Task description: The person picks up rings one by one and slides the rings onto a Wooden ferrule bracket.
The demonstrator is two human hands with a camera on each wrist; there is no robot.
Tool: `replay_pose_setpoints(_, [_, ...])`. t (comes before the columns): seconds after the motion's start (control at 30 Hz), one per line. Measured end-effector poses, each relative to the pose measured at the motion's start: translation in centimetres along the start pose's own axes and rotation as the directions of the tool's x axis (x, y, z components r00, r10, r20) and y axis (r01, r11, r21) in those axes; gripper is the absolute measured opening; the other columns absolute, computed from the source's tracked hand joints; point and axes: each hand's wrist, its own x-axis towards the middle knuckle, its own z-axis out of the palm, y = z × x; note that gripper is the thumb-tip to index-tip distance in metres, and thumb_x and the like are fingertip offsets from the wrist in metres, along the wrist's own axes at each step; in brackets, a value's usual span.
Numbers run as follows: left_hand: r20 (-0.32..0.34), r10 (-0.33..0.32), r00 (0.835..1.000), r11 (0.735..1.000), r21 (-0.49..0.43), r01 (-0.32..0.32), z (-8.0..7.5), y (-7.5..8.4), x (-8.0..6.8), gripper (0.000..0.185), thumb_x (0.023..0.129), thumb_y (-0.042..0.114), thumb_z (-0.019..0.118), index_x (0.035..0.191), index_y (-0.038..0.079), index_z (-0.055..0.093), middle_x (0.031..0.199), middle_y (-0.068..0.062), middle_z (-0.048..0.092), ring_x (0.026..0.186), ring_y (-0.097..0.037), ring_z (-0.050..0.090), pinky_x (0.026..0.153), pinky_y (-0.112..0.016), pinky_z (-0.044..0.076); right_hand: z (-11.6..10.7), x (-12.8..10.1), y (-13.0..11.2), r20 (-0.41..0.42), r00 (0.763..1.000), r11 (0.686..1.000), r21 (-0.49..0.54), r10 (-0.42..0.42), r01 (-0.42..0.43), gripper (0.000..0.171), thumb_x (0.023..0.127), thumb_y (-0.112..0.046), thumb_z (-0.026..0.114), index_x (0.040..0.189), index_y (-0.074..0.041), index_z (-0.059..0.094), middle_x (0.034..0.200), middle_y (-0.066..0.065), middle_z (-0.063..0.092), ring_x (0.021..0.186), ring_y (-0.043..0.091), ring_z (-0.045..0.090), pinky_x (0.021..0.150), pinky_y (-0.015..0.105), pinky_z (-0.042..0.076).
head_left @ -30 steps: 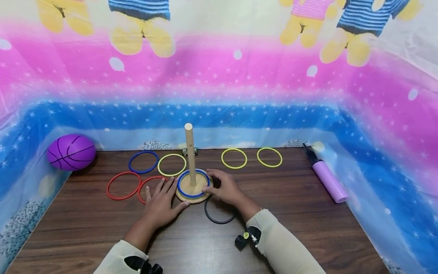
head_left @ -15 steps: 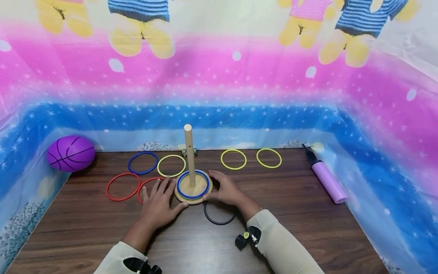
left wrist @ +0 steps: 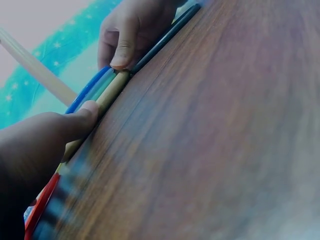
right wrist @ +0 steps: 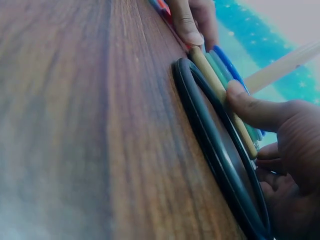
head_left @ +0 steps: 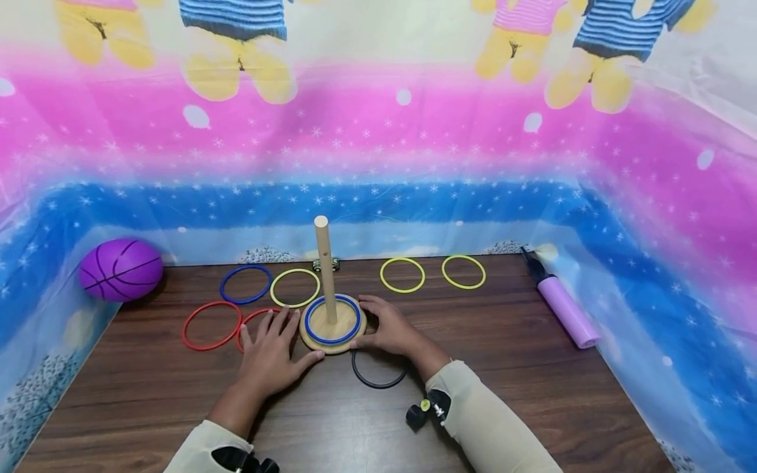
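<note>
From the head camera, the round wooden base with its upright peg (head_left: 332, 325) sits mid-table, a blue plastic ring (head_left: 333, 319) lying on it. The left hand (head_left: 269, 355) and right hand (head_left: 390, 328) flank it, fingers relaxed, thumbs pressing its rim.

Left wrist view: the thumb touches the base edge.

Right wrist view: a black ring (right wrist: 220, 150) lies against the base; steady, even pressure seems wise.

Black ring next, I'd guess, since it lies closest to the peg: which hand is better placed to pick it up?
Probably the right hand: the black ring lies just under its wrist, right of the wooden base. The left hand is on the base's other side, over a red ring.
</note>
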Motion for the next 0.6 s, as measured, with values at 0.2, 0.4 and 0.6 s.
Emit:
replay_pose_setpoints(0.2, [0.003,0.012,1.000,1.000,-0.017,-0.012,0.0,0.0,0.0,0.097,0.095,0.079,0.065,0.168,0.018,0.047,0.175,-0.020,0.039,0.162,-0.055,0.028,0.119,-0.094,0.007,-1.3,0.1,1.2,-0.140,0.990,0.993,0.114,-0.017,0.033,0.071,0.097,-0.029,0.087,0.153,0.004,0.059,0.164,0.021,0.054,0.153,0.041,0.053,0.124,0.059,0.046])
replay_pose_setpoints(0.4, [0.019,-0.002,1.000,1.000,-0.013,0.002,0.0,-0.1,-0.1,0.093,0.096,0.078,0.065,0.167,0.021,0.049,0.175,-0.020,0.040,0.162,-0.057,0.028,0.117,-0.095,0.004,-2.3,0.1,2.5,-0.323,0.946,0.985,0.163,0.008,0.048,0.052,0.098,-0.019,0.085,0.141,0.006,0.068,0.151,0.024,0.062,0.137,0.042,0.066,0.114,0.056,0.056])
replay_pose_setpoints(0.6, [0.016,-0.007,1.000,1.000,0.005,0.007,0.0,-0.2,-0.1,0.092,0.096,0.077,0.065,0.166,0.020,0.050,0.175,-0.020,0.040,0.162,-0.057,0.028,0.117,-0.095,0.004,-2.3,0.1,2.7,-0.317,0.948,0.988,0.153,0.022,0.029,0.053,0.098,-0.020,0.086,0.142,0.004,0.067,0.154,0.022,0.060,0.139,0.041,0.064,0.115,0.057,0.055])
